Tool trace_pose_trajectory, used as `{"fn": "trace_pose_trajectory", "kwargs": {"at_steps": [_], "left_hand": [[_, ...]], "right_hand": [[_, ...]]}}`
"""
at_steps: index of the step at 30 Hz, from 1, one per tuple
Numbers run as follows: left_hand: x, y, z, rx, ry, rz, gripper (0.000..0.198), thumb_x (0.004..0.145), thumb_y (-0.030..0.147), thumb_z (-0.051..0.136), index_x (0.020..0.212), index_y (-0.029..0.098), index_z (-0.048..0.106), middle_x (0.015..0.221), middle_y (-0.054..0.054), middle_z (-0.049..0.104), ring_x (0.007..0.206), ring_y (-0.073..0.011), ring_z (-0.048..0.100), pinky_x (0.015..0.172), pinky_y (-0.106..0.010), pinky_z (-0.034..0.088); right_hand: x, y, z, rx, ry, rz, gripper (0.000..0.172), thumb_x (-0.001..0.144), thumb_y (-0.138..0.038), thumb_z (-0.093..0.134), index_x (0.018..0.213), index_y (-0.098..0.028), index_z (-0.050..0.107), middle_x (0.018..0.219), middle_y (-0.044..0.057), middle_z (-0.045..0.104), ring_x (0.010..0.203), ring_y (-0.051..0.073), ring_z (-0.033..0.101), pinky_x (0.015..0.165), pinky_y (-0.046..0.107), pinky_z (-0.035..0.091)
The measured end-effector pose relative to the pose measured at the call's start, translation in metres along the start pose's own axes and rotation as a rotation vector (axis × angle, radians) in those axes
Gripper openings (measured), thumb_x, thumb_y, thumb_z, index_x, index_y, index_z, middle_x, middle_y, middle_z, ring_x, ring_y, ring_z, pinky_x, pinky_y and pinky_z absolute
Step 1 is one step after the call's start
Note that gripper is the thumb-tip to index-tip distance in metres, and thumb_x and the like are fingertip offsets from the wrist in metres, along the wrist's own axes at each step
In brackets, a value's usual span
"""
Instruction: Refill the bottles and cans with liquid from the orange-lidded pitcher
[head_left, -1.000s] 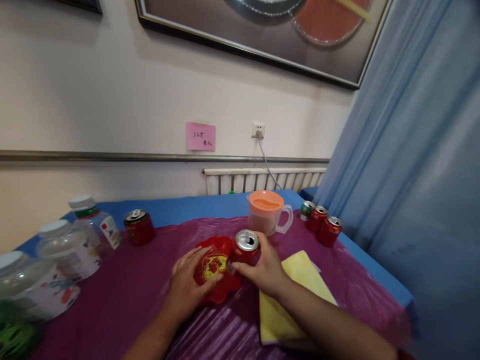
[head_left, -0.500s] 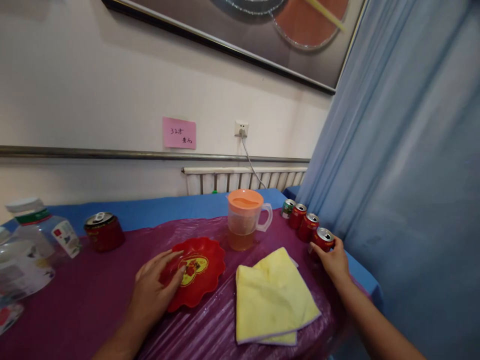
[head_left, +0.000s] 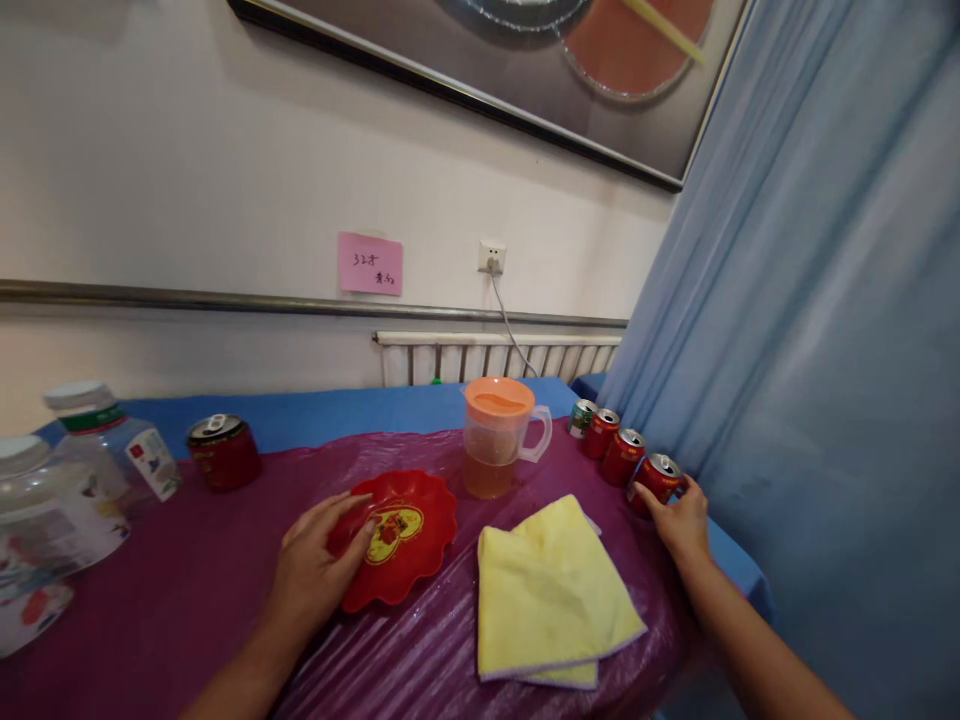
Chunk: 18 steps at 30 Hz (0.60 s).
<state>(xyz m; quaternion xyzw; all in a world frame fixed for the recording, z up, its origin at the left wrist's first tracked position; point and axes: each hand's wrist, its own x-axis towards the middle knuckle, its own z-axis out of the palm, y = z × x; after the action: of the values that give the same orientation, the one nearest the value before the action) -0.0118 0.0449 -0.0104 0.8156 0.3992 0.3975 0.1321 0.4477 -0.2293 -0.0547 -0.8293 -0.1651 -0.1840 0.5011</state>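
My left hand [head_left: 319, 555] lies over the left edge of a red scallop-rimmed plate [head_left: 424, 545], its fingers stretched out and the thumb apart. A yellow print marks the plate's middle. At the right, my right hand [head_left: 681, 518] grips a red soda can [head_left: 655, 482], thumb on the near side and fingers around the right. This can stands nearest me in a slanting row with two more red cans [head_left: 621, 460] and a green can [head_left: 582, 419]. Between my hands lies a folded yellow cloth [head_left: 555, 600]. Behind it stands a clear pitcher [head_left: 491, 450] with an orange lid and amber liquid low inside.
A purple plastic sheet [head_left: 225, 560] covers much of the blue table [head_left: 360, 410]. A wide red can [head_left: 223, 455] and clear jars [head_left: 112, 450] with white lids stand at the left. A blue curtain [head_left: 810, 350] hangs close on the right; a radiator [head_left: 525, 355] is behind.
The whole view has shifted slightly, so things appear a little further right. Both hands keep their places, the left over the plate and the right around the can.
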Motion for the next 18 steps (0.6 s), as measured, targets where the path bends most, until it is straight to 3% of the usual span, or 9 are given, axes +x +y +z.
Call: {"fn": "trace_pose_trajectory", "kwargs": {"at_steps": [4, 7, 10, 13, 18], "left_hand": [[-0.006, 0.003, 0.001, -0.027, -0.002, -0.027, 0.038, 0.085, 0.049, 0.058, 0.111, 0.025, 0.074, 0.119, -0.009, 0.074, 0.116, -0.0303, 0.066, 0.107, -0.049, 0.049], [-0.014, 0.008, 0.002, -0.041, -0.013, -0.048, 0.036, 0.086, 0.042, 0.059, 0.112, 0.023, 0.073, 0.120, -0.011, 0.073, 0.116, -0.0292, 0.065, 0.108, -0.049, 0.047], [-0.021, 0.011, 0.004, -0.048, -0.014, -0.064, 0.033, 0.085, 0.036, 0.061, 0.113, 0.022, 0.073, 0.121, -0.011, 0.072, 0.119, -0.0286, 0.063, 0.109, -0.050, 0.045], [-0.028, 0.012, 0.005, -0.046, -0.015, -0.079, 0.033, 0.084, 0.029, 0.063, 0.114, 0.024, 0.072, 0.122, -0.009, 0.072, 0.120, -0.0277, 0.062, 0.110, -0.049, 0.044], [-0.030, 0.006, 0.003, -0.119, -0.036, -0.090, 0.034, 0.084, 0.030, 0.063, 0.116, 0.022, 0.072, 0.122, -0.011, 0.073, 0.118, -0.0304, 0.063, 0.107, -0.049, 0.045]], "right_hand": [[-0.039, -0.021, -0.013, 0.025, 0.061, -0.130, 0.091, 0.069, -0.082, 0.062, 0.121, -0.008, 0.058, 0.115, 0.025, 0.061, 0.118, 0.043, 0.052, 0.100, 0.058, 0.042], [-0.083, -0.059, -0.016, 0.130, -0.066, -0.404, 0.065, 0.083, -0.064, 0.063, 0.125, -0.015, 0.058, 0.116, 0.018, 0.062, 0.110, 0.036, 0.058, 0.094, 0.052, 0.047], [-0.127, -0.117, -0.008, 0.295, -0.339, -0.630, 0.044, 0.091, -0.046, 0.063, 0.128, -0.023, 0.057, 0.125, 0.014, 0.062, 0.111, 0.032, 0.061, 0.091, 0.048, 0.051], [-0.165, -0.188, 0.011, 0.483, -0.570, -0.830, 0.041, 0.093, -0.031, 0.061, 0.133, -0.028, 0.055, 0.131, 0.011, 0.062, 0.121, 0.030, 0.059, 0.100, 0.049, 0.048], [-0.217, -0.309, 0.074, 0.469, -0.889, -1.063, 0.043, 0.093, -0.030, 0.060, 0.135, -0.024, 0.056, 0.140, 0.011, 0.060, 0.131, 0.028, 0.053, 0.110, 0.048, 0.041]]}}
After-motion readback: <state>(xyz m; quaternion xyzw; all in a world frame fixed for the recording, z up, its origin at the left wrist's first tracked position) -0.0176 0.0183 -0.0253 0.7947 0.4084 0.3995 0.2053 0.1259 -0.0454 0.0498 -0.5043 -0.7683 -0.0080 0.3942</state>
